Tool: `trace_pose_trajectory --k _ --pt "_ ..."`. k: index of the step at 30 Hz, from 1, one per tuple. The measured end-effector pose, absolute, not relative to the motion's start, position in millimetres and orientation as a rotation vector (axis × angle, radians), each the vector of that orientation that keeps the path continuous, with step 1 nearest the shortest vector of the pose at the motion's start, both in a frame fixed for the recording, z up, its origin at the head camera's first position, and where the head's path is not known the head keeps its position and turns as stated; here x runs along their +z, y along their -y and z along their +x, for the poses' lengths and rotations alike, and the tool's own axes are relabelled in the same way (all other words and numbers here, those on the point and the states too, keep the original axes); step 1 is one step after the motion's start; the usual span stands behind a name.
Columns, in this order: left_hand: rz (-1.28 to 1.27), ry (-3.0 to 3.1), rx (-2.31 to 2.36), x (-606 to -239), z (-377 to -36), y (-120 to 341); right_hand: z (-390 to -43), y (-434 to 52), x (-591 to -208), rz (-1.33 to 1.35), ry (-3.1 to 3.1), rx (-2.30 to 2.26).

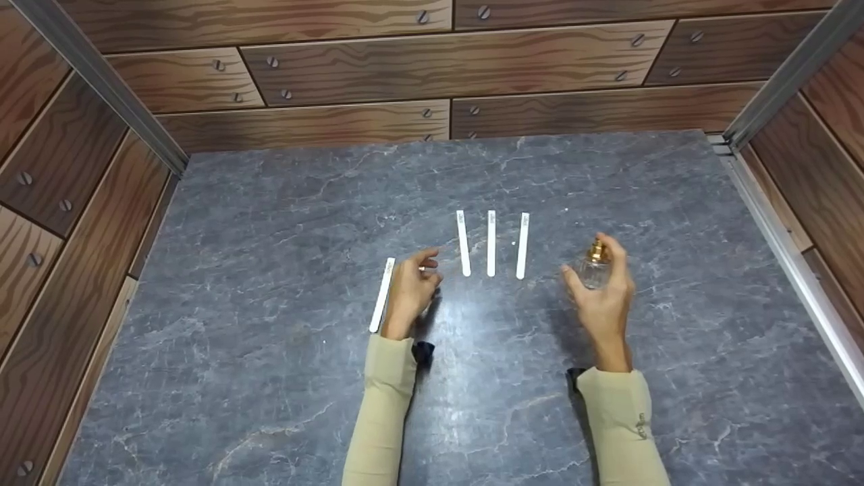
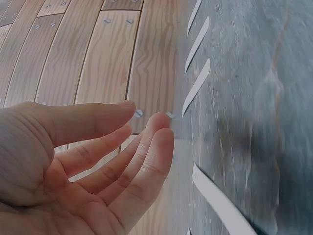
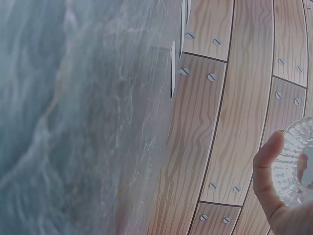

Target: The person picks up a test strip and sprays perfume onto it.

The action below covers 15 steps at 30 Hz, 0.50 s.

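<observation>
Glass, gold-capped, the small bottle (image 1: 594,268) is gripped by the right hand (image 1: 603,297); the left hand (image 1: 410,291) is held relaxed, empty, beside a white strip (image 1: 382,295) mid-worktop (image 1: 270,236).

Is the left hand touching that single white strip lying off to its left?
Apart. The left wrist view shows the left hand open and empty, its fingers off the white strip, with bare table between them.

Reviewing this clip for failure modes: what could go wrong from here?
1. The right hand holds the small glass bottle above the stone-look table; a slip could break it.
2. The three white strips lie close together, so spray could hit more than one.
3. The left hand, open beside the fourth strip, could nudge it.
</observation>
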<state>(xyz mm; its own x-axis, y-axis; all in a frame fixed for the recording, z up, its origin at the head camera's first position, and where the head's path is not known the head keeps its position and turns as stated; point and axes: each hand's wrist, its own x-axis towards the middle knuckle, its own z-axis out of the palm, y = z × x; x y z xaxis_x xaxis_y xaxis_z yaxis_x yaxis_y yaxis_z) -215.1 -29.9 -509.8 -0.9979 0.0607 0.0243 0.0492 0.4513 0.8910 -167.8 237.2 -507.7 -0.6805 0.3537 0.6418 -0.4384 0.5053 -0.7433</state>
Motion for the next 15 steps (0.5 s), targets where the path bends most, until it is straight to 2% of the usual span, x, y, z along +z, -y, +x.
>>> trace_pose_trajectory --k 15 --pt "0.106 -2.737 1.703 -515 -197 46 -167 -240 -509 0.022 1.969 1.269"
